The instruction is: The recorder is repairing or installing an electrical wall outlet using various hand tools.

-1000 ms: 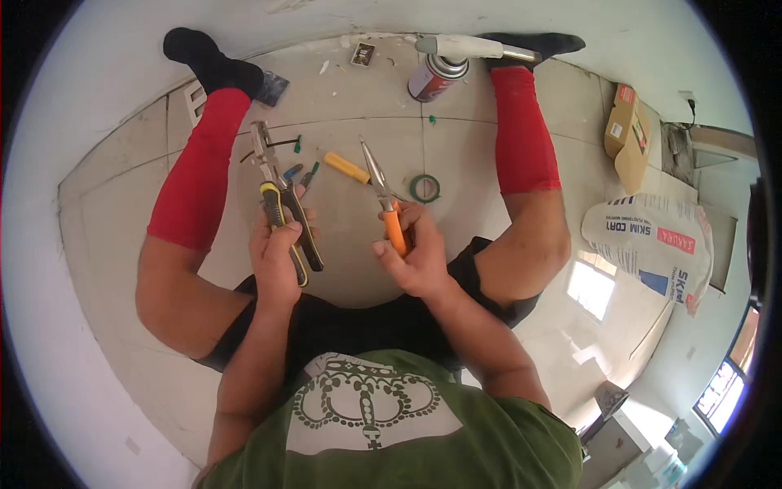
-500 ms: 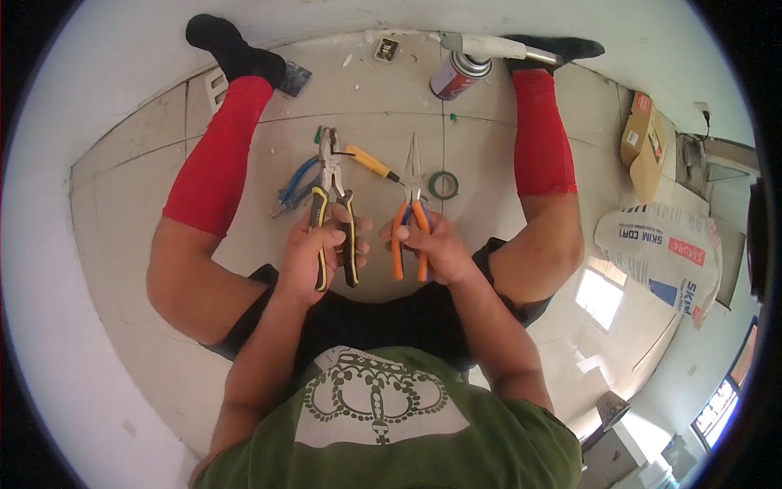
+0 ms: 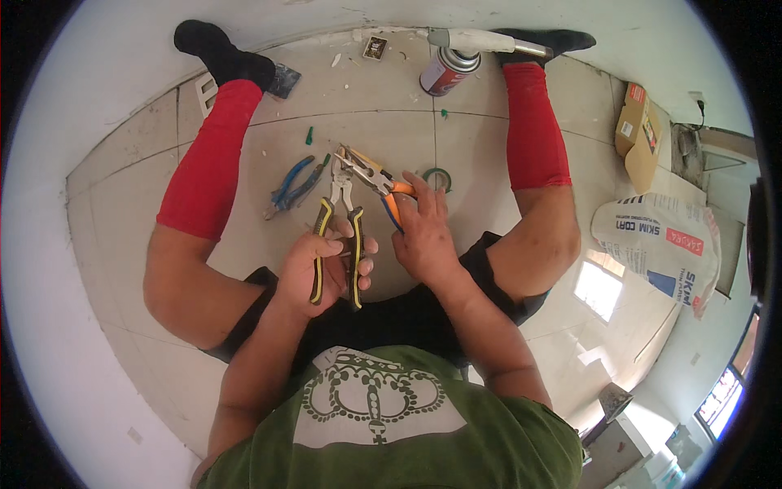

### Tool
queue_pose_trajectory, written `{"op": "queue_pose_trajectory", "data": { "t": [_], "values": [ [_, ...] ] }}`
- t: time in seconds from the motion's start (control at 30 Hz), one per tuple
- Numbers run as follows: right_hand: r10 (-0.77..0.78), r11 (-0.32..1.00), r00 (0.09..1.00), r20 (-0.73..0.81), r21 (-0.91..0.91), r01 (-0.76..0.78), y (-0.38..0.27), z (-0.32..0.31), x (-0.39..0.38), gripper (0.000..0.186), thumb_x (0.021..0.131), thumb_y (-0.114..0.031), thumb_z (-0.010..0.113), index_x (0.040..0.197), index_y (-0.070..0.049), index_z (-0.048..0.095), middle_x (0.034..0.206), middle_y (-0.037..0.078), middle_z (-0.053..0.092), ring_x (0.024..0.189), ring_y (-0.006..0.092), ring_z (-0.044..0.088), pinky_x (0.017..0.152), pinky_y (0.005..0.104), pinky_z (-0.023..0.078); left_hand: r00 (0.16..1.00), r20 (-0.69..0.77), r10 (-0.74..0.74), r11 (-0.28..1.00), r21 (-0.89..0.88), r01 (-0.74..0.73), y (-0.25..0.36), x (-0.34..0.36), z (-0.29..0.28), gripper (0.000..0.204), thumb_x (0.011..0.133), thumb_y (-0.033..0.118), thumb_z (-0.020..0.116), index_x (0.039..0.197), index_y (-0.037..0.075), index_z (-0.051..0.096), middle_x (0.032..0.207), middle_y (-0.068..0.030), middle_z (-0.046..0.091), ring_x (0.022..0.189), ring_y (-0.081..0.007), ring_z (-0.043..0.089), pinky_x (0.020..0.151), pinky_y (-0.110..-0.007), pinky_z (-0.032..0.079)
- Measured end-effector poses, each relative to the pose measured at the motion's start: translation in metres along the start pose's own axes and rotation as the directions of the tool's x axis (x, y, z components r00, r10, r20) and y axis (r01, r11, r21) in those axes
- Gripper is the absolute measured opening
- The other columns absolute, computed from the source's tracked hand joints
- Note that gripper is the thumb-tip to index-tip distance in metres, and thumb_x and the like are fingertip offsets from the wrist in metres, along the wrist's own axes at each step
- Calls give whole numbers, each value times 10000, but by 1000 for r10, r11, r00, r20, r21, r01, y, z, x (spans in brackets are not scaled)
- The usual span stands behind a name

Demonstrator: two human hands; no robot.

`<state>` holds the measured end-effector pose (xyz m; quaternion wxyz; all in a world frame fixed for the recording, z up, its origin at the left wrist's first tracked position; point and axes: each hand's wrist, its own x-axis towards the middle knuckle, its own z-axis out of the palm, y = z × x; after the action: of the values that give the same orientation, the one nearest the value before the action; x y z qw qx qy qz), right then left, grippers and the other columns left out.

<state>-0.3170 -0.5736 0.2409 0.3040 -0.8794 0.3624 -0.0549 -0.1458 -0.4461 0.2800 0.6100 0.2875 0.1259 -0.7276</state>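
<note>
My left hand (image 3: 314, 269) grips the yellow-and-black combination pliers (image 3: 320, 257), their jaws pointing away from me and the handles spread. Orange-and-blue long-nose pliers (image 3: 376, 181) are in my right hand (image 3: 428, 240), angled leftward so their jaws overlap the head of the other pair. Whether anything small sits between the jaws, I cannot tell. Blue-handled pliers (image 3: 285, 192) lie on the floor left of my tools, near a small green piece (image 3: 310, 135). A yellow-handled tool (image 3: 373, 161) is partly hidden behind the long-nose pliers, and a green tape roll (image 3: 445, 181) lies just right of them.
My legs (image 3: 538, 130) frame the tiled floor (image 3: 277, 138). A spray can (image 3: 444, 80), a white-handled tool (image 3: 481, 41) and a small dark box (image 3: 375, 47) are near the wall (image 3: 326, 16). A cardboard box (image 3: 639, 138) and white sack (image 3: 652, 244) sit rightward.
My right hand has turned the long-nose pliers leftward, from upright onto the combination pliers' head. My left hand's pliers, tilted with handles close a second ago, now stand straighter with handles spread.
</note>
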Motion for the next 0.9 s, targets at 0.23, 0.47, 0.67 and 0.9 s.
{"op": "queue_pose_trajectory", "data": {
  "t": [0.23, 0.47, 0.67, 0.9],
  "values": [
    [5, 999, 1000, 1, -36, -5, 3, -6, -2, 619, 722, 1, 675, 1329, -71, 578, 1479, 196, 383, 1416, 431, 361, 1186, 663, 241, 995, -58, 84, 996, -32, -86, 8, -1, -2, 231, 886, 152, 514, 1099, 127, 600, 1101, -197, 650, 888, -299, 635, 751, -462, 536],
    [-56, 994, 993, -104, -98, 46, -9, 6, 7, 568, 720, -29, 672, 1283, -78, 613, 1431, 208, 430, 1337, 427, 436, 1118, 620, 344, 991, -116, 62, 967, 254, -30, -16, 1, 5, 221, 885, 91, 531, 1105, 76, 548, 1048, -206, 648, 797, -280, 645, 677, -431, 563],
    [12, 995, 1000, 5, 98, -13, -16, 18, -3, 571, 715, -36, 726, 1261, -22, 562, 1282, 209, 486, 1153, 435, 524, 991, 511, 461, 958, -204, 201, 893, 441, -93, -30, 6, 8, 176, 930, 108, 581, 1088, 68, 515, 967, -120, 623, 754, -202, 644, 643, -354, 567],
    [101, 924, 975, 196, 344, -165, -16, 15, -3, 682, 749, -109, 789, 1318, 17, 434, 1242, 254, 478, 1110, 480, 559, 911, 512, 519, 933, -220, 284, 581, 814, 15, -28, 16, 26, 477, 1002, 492, 605, 1136, 40, 534, 852, -36, 558, 721, -85, 551, 591, -279, 488]
  ]
}}
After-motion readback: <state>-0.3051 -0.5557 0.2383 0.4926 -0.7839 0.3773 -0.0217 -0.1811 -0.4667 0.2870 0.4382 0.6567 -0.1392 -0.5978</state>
